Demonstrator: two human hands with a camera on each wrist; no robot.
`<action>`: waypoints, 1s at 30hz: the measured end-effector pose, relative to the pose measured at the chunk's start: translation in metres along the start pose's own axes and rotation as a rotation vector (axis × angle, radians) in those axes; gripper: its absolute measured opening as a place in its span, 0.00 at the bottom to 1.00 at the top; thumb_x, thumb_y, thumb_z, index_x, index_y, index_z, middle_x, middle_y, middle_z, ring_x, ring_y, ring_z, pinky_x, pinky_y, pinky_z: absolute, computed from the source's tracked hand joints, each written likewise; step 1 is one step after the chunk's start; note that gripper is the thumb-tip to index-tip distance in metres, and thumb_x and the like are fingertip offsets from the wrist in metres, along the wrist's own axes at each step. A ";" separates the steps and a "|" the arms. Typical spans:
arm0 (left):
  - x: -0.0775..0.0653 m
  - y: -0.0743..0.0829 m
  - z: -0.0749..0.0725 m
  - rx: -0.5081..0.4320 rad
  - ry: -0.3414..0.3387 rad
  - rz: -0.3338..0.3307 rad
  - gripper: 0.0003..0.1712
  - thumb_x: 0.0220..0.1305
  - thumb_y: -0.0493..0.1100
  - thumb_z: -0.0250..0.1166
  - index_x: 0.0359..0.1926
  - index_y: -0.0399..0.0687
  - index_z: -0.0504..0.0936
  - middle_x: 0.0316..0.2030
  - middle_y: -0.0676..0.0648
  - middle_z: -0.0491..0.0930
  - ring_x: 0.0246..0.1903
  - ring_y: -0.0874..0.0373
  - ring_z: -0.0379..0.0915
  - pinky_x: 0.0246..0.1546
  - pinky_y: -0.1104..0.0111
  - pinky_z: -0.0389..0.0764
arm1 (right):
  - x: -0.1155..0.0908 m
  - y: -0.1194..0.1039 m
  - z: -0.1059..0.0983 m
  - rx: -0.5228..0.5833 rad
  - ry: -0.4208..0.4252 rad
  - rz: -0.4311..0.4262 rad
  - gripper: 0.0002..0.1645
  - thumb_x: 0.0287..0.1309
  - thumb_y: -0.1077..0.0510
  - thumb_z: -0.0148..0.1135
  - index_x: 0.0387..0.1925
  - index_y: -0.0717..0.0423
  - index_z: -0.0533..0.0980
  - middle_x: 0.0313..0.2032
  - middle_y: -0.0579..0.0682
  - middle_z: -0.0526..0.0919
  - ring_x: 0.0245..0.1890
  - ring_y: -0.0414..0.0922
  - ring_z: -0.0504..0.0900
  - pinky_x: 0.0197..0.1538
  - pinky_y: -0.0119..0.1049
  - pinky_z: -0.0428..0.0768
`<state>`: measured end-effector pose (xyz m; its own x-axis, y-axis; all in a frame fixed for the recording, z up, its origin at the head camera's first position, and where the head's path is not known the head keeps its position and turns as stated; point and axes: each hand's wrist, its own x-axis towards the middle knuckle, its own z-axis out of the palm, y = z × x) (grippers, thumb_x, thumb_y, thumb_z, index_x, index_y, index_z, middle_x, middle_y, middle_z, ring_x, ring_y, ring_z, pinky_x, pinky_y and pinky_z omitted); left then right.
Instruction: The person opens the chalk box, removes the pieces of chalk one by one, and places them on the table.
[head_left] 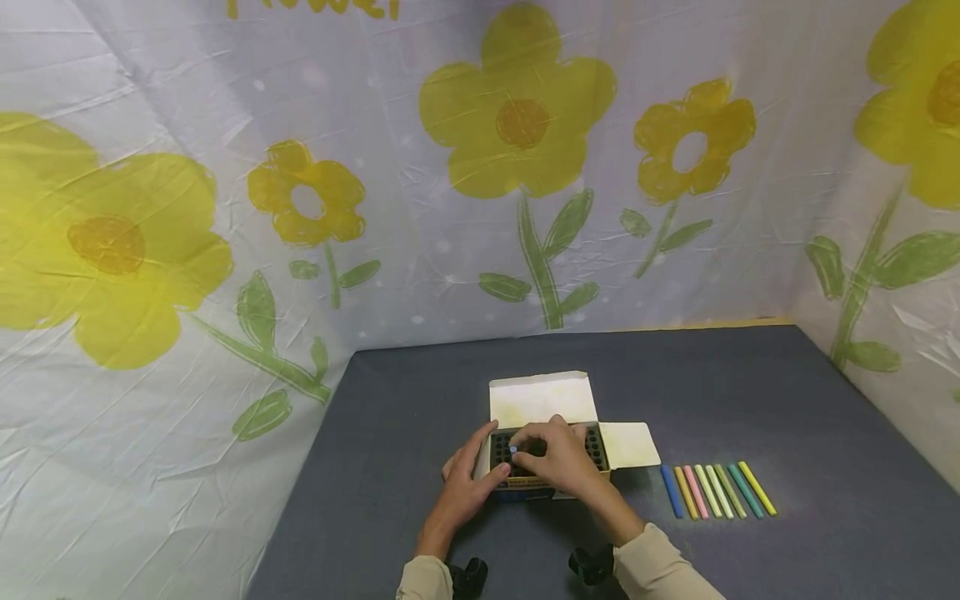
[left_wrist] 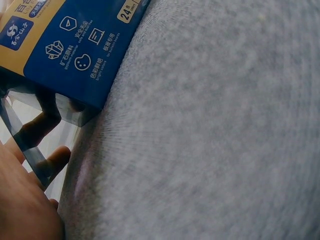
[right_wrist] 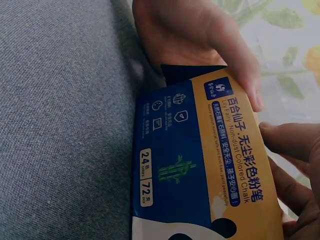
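A cardboard chalk box stands on the table with its lid folded back and a side flap spread to the right. Inside is a dark insert with rows of round holes. My left hand grips the left end of the box, thumb at the front edge. Over the insert, my right hand pinches a light blue chalk stick; only its end shows. Blue and yellow printing covers the box front in the right wrist view.
Several coloured chalk sticks lie side by side on the dark grey table, right of the box. A white cloth with yellow flowers hangs behind and at both sides.
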<state>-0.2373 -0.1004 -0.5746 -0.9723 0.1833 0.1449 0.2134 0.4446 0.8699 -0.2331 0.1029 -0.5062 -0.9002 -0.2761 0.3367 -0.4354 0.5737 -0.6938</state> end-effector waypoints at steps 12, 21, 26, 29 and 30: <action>-0.001 -0.001 0.000 -0.010 -0.007 0.002 0.39 0.64 0.59 0.67 0.74 0.78 0.64 0.72 0.52 0.69 0.67 0.42 0.60 0.63 0.40 0.45 | 0.001 -0.001 -0.003 0.069 0.015 -0.052 0.09 0.58 0.56 0.74 0.42 0.46 0.86 0.36 0.37 0.88 0.35 0.44 0.73 0.46 0.45 0.56; 0.000 0.000 0.000 -0.026 -0.005 0.005 0.39 0.64 0.58 0.67 0.75 0.76 0.64 0.71 0.51 0.70 0.68 0.41 0.60 0.63 0.41 0.44 | 0.003 -0.001 -0.008 0.094 0.191 -0.163 0.12 0.57 0.58 0.74 0.44 0.47 0.85 0.32 0.39 0.85 0.34 0.41 0.76 0.53 0.50 0.55; -0.001 0.000 0.000 -0.017 0.002 0.006 0.39 0.64 0.58 0.67 0.75 0.76 0.64 0.72 0.50 0.69 0.70 0.39 0.58 0.64 0.39 0.44 | 0.003 0.004 -0.013 0.135 0.214 -0.177 0.14 0.59 0.59 0.73 0.46 0.46 0.84 0.31 0.40 0.85 0.34 0.41 0.78 0.56 0.52 0.55; -0.001 0.001 0.000 -0.008 0.007 0.010 0.39 0.64 0.59 0.67 0.75 0.76 0.64 0.73 0.50 0.68 0.72 0.39 0.57 0.65 0.37 0.44 | 0.002 0.009 -0.017 0.174 0.217 -0.196 0.13 0.60 0.61 0.71 0.47 0.49 0.83 0.31 0.42 0.86 0.34 0.40 0.80 0.57 0.55 0.57; -0.001 0.001 0.000 -0.006 0.009 0.011 0.39 0.64 0.59 0.67 0.75 0.76 0.64 0.73 0.50 0.68 0.72 0.38 0.57 0.65 0.37 0.44 | 0.002 0.010 -0.019 0.192 0.214 -0.198 0.13 0.60 0.62 0.71 0.47 0.51 0.83 0.30 0.42 0.86 0.34 0.40 0.80 0.57 0.56 0.57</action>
<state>-0.2359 -0.1003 -0.5735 -0.9707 0.1807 0.1586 0.2236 0.4369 0.8713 -0.2393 0.1230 -0.5008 -0.7860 -0.1879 0.5889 -0.6126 0.3638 -0.7016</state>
